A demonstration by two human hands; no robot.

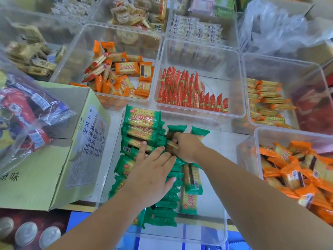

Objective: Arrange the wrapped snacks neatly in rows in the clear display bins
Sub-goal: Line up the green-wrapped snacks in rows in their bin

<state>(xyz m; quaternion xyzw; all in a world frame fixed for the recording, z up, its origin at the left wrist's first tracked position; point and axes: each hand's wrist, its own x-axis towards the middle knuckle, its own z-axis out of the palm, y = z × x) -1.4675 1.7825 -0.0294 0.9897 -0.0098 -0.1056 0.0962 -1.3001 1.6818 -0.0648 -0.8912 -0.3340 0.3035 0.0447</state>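
Note:
A clear display bin right in front of me holds green-wrapped cracker packs, stacked in a row down its left side. My left hand lies flat on that row with its fingers spread. Just beyond it, my right hand is closed around one green pack near the middle of the bin. A few green packs lie loose to the right of the row.
Behind stand bins of orange packs, upright red packs and orange-ended packs. More orange packs fill the bin on the right. An open cardboard box and a plastic bag of snacks sit at left.

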